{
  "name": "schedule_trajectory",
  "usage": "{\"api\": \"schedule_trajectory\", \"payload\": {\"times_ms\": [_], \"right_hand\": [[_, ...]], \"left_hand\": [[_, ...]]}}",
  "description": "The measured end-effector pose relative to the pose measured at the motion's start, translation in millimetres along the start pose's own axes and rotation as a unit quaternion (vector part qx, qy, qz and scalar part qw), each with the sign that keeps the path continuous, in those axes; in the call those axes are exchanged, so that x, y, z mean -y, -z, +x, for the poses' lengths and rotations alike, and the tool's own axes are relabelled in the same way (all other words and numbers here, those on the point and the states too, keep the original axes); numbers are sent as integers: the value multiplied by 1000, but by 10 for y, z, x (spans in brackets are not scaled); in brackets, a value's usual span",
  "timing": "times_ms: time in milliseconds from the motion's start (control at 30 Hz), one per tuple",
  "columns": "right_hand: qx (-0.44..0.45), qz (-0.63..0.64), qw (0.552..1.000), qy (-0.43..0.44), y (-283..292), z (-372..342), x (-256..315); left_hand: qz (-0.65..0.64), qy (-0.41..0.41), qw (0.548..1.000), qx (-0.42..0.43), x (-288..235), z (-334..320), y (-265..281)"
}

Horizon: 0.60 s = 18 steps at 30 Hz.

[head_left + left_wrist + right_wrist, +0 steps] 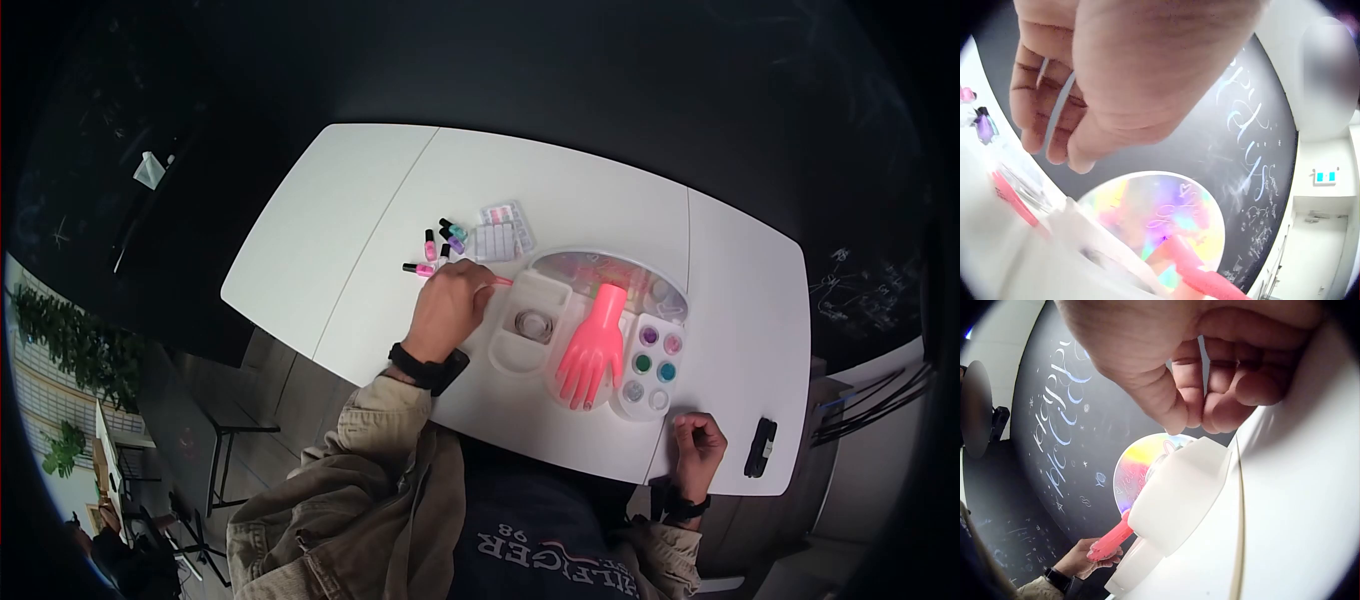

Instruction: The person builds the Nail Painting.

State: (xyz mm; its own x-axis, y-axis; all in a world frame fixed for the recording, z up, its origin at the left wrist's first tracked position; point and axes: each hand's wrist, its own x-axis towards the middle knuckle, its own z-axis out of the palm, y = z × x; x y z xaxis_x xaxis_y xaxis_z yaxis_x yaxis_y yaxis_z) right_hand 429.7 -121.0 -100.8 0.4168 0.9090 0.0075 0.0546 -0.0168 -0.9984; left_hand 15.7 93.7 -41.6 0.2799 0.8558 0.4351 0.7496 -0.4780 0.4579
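Observation:
My left hand (450,308) hovers at the left of a white nail-salon tray (508,358), fingers loosely bent and holding nothing in the left wrist view (1129,81). Below its fingers lies a flat pink strip (1015,201) with dark marks, whose end (503,281) shows by the thumb. Several small nail polish bottles (430,245) with black caps lie just beyond the fingertips. A pink model hand (592,355) stands fingers-down on the tray's middle. My right hand (698,447) rests near the table's front edge, fingers loosely curled around nothing.
A holographic mirror panel (570,264) rises behind the model hand. Glitter pots (649,336) fill the tray's right side, and a coiled clear item (534,324) sits in its left part. Clear nail cases (495,242) lie behind. A black cable bundle (760,448) is at right.

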Motion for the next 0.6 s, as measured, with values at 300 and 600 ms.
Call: {"api": "schedule_trajectory", "payload": {"times_ms": [300,600], "right_hand": [[0,-11,1000,9,-23,4,32],[0,-12,1000,10,-20,7,17]], "left_hand": [[100,72,991,47,228,88,-318],[38,106,994,7,320,91,-404]]}}
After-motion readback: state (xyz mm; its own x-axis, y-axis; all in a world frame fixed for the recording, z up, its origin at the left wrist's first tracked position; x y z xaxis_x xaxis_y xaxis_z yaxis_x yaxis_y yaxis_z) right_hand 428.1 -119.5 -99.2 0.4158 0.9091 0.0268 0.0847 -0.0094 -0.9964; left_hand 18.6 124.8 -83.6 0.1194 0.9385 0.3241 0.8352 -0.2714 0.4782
